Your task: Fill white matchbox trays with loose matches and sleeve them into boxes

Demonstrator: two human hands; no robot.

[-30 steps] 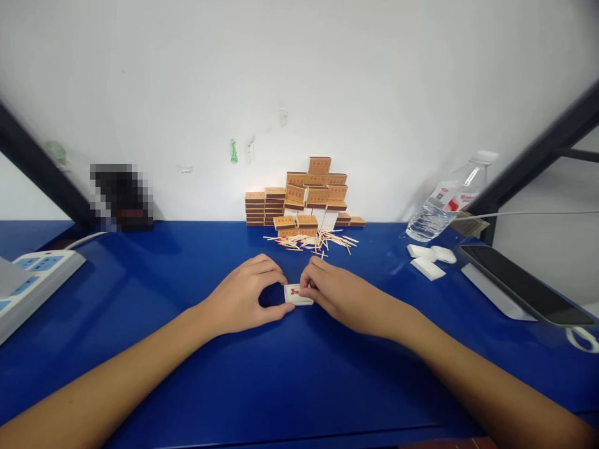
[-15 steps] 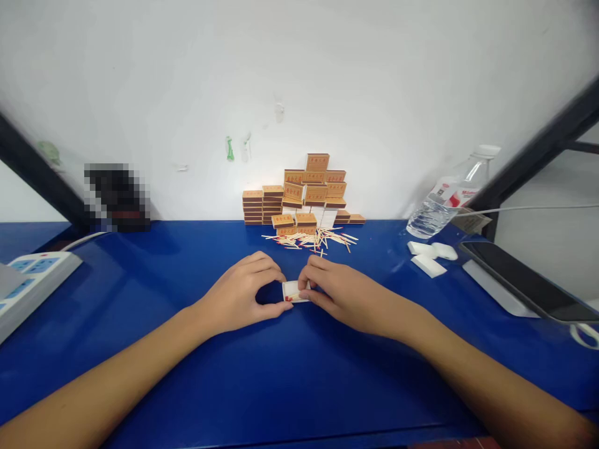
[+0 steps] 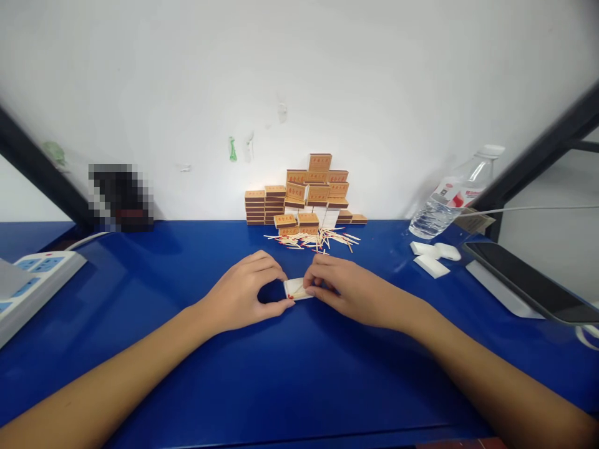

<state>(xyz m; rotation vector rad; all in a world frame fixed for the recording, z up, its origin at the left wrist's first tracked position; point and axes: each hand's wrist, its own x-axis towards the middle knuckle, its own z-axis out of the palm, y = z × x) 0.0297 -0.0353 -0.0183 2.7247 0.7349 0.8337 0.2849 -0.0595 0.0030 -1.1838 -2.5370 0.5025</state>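
A small white matchbox tray [image 3: 294, 289] with red-tipped matches in it lies on the blue table [image 3: 299, 374] between my hands. My left hand [image 3: 246, 293] curls round its left end, thumb and forefinger pinching it. My right hand [image 3: 344, 288] pinches the tray's right side, fingers bent over it. Loose matches [image 3: 314, 239] lie scattered just beyond, in front of a stack of brown matchboxes [image 3: 306, 193] against the wall.
A white power strip [image 3: 32, 280] sits at the left edge. At the right are a tilted water bottle [image 3: 449, 199], white box trays [image 3: 433, 257] and a dark phone [image 3: 524, 280] on a white stand. A blurred dark object [image 3: 120, 196] stands back left.
Both hands stay on the tray with only small finger shifts; the matches inside look pushed further in. The view has shifted slightly.
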